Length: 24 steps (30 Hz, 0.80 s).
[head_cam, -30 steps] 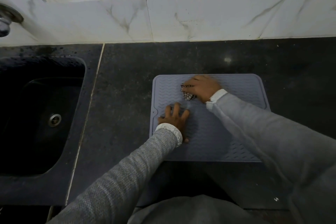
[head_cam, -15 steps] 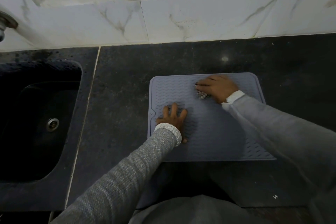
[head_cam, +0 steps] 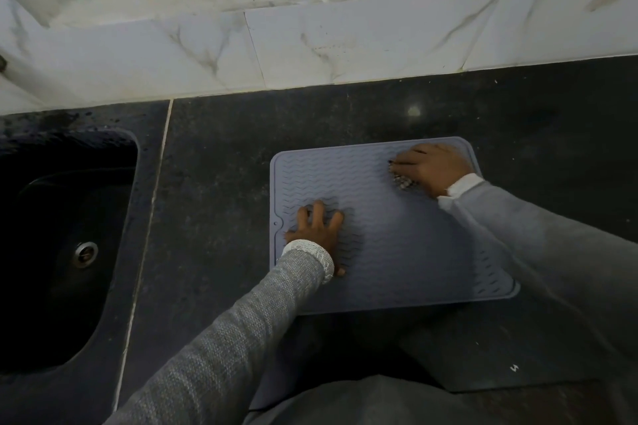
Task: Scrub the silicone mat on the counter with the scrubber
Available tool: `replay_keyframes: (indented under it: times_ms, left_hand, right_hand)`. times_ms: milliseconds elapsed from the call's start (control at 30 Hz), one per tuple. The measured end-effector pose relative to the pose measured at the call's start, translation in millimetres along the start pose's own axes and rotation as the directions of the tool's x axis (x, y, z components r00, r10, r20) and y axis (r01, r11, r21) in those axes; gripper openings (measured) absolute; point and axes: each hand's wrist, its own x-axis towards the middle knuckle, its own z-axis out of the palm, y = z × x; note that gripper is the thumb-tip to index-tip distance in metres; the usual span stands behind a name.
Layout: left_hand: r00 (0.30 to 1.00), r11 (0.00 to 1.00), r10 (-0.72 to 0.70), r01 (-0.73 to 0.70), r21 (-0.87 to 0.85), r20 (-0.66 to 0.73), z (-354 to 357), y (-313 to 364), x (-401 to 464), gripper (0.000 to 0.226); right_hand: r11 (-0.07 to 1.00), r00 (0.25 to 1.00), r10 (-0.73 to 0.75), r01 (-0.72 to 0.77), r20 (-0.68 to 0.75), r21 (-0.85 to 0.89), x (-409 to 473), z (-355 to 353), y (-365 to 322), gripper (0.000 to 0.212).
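Note:
A grey-blue silicone mat (head_cam: 390, 245) with a wavy ribbed surface lies flat on the dark counter (head_cam: 221, 183). My left hand (head_cam: 319, 233) presses on the mat's left part with its fingers spread and straight. My right hand (head_cam: 433, 167) is at the mat's far right corner, curled over a metallic scrubber (head_cam: 402, 182) that shows only below the fingers. The scrubber rests against the mat.
A dark sink (head_cam: 58, 245) with a metal drain (head_cam: 84, 254) is set into the counter on the left. A white marble backsplash (head_cam: 345, 41) runs along the back. Bare dark counter surrounds the mat.
My right hand has slid the scrubber along the mat's far edge from its middle to the right corner. My left hand stays pressed in place.

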Motion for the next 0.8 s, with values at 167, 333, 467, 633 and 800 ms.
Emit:
replay_keyframes:
  times_ms: [167, 333, 467, 633, 800]
  left_hand:
    - [1.0, 1.0, 0.0, 0.0, 0.005, 0.0, 0, 0, 1, 0.108]
    - [1.0, 1.0, 0.001, -0.001, 0.011, 0.006, 0, -1, 2, 0.107]
    - [1.0, 1.0, 0.007, -0.007, 0.014, -0.001, -3, 0, 0, 0.106]
    - [0.994, 0.999, 0.049, -0.048, 0.019, -0.094, -5, 2, -7, 0.098]
    - [0.978, 0.99, 0.114, -0.126, -0.059, -0.177, -18, 18, 5, 0.1]
  right_hand:
    - [0.993, 0.993, -0.114, 0.114, -0.027, -0.021, 12, 2, -36, 0.052]
    - [1.0, 0.997, -0.009, 0.01, 0.082, -0.02, -28, 20, 23, 0.056]
    - [0.999, 0.996, 0.032, -0.031, 0.083, -0.018, -32, 23, 30, 0.053]
    - [0.991, 0.992, 0.11, -0.115, 0.06, 0.075, -29, 22, 25, 0.054]
    - [0.955, 0.993, 0.1, -0.078, -0.062, 0.286, -18, 9, 10, 0.049]
